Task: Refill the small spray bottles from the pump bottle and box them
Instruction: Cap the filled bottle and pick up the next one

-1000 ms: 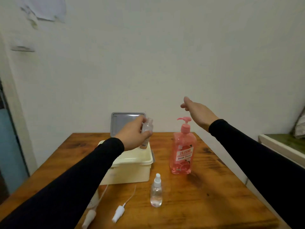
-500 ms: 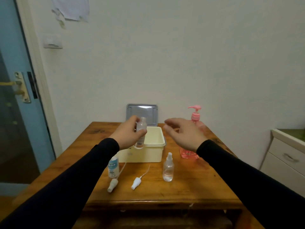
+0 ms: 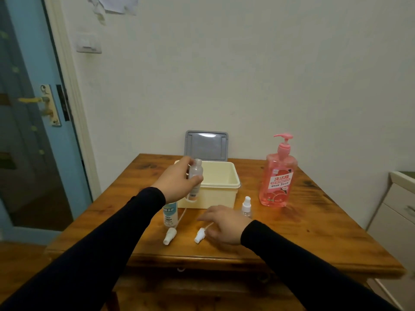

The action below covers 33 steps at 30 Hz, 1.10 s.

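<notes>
Clear plastic shows in the head view where the left hand (image 3: 177, 179) wraps its grip around a small uncapped spray bottle (image 3: 195, 176), holding it upright above the near-left corner of the cream box (image 3: 221, 184). Behind that grip the grey lid (image 3: 206, 145) of the box stands raised against the wall. Just below the left grip, a white bottle with a blue label (image 3: 170, 215) stands on the wooden counter (image 3: 314, 232), partly hidden by the black sleeve. The right hand (image 3: 224, 223) is low over the counter, blurred, its fingers curled toward a white spray head (image 3: 199, 235) with a thin tube; whether that grip has closed on the spray head I cannot tell. A second white spray head (image 3: 170, 236) lies to the left of the right grip, apart from it. Just beyond the right hand's knuckles stands a capped clear spray bottle (image 3: 246, 206). Farther right and back from that grip, well apart, the pink pump bottle (image 3: 278, 176) stands upright on the counter.
</notes>
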### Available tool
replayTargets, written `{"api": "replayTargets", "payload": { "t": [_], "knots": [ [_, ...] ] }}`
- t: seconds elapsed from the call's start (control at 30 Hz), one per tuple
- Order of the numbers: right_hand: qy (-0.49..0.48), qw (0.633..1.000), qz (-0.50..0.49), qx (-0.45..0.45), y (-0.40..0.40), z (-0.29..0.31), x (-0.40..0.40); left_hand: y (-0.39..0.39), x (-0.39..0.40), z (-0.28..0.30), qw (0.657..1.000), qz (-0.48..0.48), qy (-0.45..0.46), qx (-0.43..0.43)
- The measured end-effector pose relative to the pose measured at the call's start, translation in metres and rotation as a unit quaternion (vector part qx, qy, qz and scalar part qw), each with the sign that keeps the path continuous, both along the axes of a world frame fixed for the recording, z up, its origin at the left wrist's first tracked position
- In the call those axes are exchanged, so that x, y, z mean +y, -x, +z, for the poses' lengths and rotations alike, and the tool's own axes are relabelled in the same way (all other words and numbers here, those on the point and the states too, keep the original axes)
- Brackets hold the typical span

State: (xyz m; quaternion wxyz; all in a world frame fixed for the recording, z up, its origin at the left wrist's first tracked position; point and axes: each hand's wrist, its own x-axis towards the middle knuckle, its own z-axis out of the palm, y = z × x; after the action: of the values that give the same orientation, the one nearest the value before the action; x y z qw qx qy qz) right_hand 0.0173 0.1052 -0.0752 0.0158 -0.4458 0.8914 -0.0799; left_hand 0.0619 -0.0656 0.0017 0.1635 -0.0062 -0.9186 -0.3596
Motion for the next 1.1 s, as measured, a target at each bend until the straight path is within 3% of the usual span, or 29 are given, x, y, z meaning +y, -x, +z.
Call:
{"api": "replayTargets", "payload": {
  "t": [0.3,0.5,0.73,0.9,1.1],
  "knots": [
    [-0.069,0.992,0.098,0.046,0.003,-0.021,-0.009,-0.001,-0.006,-0.005,1.000,-0.003,-0.002,-0.004],
    [-0.052,0.992,0.106,0.054,0.003,-0.025,-0.011,0.002,-0.007,-0.008,1.000,-0.006,-0.005,-0.008],
    [0.060,0.993,0.094,0.043,0.003,0.010,-0.001,0.006,-0.007,-0.010,1.000,-0.005,-0.004,-0.012],
    [0.163,0.986,0.025,0.021,0.001,0.056,0.014,0.009,-0.002,-0.011,1.000,-0.013,-0.009,-0.016],
    [0.379,0.924,-0.047,-0.017,0.013,0.097,0.035,0.012,0.006,-0.015,0.999,-0.023,-0.021,-0.023]
  ]
}}
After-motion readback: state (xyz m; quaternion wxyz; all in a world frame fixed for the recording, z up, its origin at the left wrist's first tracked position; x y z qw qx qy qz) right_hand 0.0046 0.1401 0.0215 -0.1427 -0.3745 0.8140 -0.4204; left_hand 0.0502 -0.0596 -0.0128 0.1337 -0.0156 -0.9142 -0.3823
